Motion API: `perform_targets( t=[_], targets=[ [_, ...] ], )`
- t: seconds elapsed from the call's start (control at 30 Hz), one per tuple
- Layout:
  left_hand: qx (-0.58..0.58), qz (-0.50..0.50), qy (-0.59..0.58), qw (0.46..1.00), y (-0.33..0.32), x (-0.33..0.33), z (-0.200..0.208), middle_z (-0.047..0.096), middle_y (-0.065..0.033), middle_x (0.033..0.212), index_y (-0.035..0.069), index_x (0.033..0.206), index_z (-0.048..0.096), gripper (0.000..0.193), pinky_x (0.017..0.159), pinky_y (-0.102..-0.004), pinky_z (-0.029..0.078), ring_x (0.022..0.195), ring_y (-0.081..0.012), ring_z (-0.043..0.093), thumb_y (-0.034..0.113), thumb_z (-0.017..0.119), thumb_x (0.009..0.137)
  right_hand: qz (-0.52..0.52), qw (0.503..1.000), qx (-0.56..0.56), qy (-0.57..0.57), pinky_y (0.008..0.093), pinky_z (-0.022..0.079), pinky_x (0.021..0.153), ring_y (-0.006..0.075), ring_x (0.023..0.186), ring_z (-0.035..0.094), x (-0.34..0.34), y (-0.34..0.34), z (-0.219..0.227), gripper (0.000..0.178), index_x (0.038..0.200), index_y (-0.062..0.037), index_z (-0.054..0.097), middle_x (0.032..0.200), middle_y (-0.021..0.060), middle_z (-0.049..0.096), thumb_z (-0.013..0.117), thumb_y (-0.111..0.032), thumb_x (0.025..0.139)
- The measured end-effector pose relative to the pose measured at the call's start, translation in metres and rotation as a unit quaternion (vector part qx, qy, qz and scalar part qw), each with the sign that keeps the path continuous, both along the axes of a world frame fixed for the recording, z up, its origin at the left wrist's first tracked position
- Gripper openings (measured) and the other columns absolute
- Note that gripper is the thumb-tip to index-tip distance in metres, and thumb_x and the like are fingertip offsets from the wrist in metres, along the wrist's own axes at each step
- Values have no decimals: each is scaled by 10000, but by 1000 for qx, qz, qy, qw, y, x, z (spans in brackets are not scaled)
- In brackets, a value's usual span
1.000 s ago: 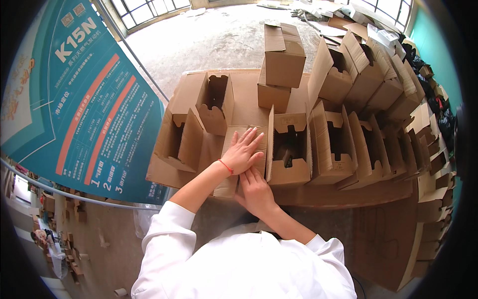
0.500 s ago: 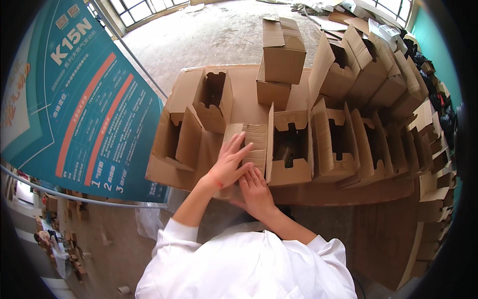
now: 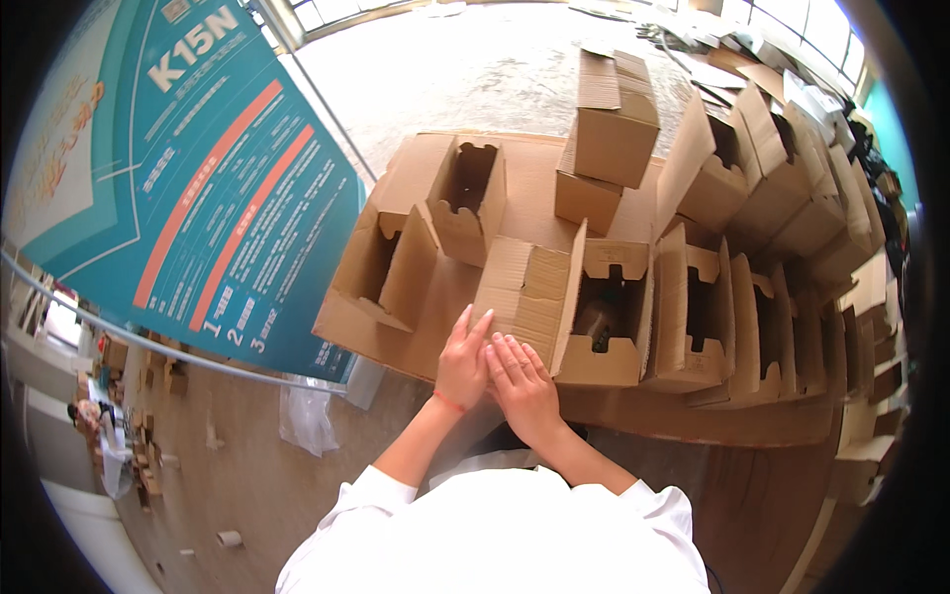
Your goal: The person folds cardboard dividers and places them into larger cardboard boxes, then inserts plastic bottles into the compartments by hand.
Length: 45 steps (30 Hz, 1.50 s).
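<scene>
A cardboard box (image 3: 524,282) with its top flaps folded down lies before me near the table's front edge. My left hand (image 3: 462,364) rests at the box's near edge, fingers stretched out and holding nothing. Against it, my right hand (image 3: 524,388) lies with fingers straight on the same near edge, also empty. The box's near side is hidden behind my hands. Just to the right is an open cardboard box (image 3: 600,371) with a raised flap; a brownish object I cannot make out sits inside.
Further right runs a row of open boxes (image 3: 688,366), with more boxes (image 3: 762,188) behind. Two stacked boxes (image 3: 616,139) stand at the back. Open boxes (image 3: 396,287) are at the left of the cardboard-covered table (image 3: 554,158). A teal banner (image 3: 198,198) leans close on the left.
My left hand has drawn back from the top of the box to its near edge, beside the right hand. The whole view has shifted, so the scene sits further right.
</scene>
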<state>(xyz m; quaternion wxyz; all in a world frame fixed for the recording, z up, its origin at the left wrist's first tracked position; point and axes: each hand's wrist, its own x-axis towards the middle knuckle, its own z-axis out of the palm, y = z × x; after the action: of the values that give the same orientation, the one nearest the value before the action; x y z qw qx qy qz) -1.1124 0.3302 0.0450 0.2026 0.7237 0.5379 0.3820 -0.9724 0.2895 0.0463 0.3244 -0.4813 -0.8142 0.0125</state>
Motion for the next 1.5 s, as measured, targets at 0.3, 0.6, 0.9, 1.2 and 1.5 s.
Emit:
perform_targets(
  t=[0.3,0.6,0.9,1.2,1.5],
  targets=[
    [156,149,36,976,28,-51,25,461,-206,1370,-6,1347,451,490,1077,-423,362,1288,-361,437,75,577,881,12,999,-36,-32,404,381,1086,276,1262,507,-1,9,-9,625,1263,-18,549,1346,144,538,774,-149,694],
    [-332,195,252,888,139,-133,56,712,-148,841,66,902,721,148,724,-417,547,820,-300,700,131,593,868,8,999,-26,-43,401,367,1097,278,1278,487,2,6,-13,645,1282,-34,526,1360,139,524,777,-147,699],
    [-452,15,503,736,234,-162,-36,714,-157,961,60,916,734,231,766,-409,548,882,-304,698,155,726,706,21,999,-38,-18,396,372,1095,278,1270,492,3,5,-4,623,1274,-33,526,1351,135,526,769,-146,712],
    [-464,37,471,749,243,-172,-48,705,-169,995,42,990,706,368,767,-395,548,881,-301,697,275,710,706,18,999,-35,8,393,394,1076,264,1261,499,2,4,2,574,1252,-32,532,1328,124,539,753,-140,734],
    [-461,57,420,779,236,-183,-54,696,-182,1030,24,1064,677,517,767,-381,549,880,-298,695,396,693,706,10,999,-43,17,388,398,1072,262,1251,507,-1,4,2,568,1233,-47,561,1321,111,548,765,-129,709]
  ],
)
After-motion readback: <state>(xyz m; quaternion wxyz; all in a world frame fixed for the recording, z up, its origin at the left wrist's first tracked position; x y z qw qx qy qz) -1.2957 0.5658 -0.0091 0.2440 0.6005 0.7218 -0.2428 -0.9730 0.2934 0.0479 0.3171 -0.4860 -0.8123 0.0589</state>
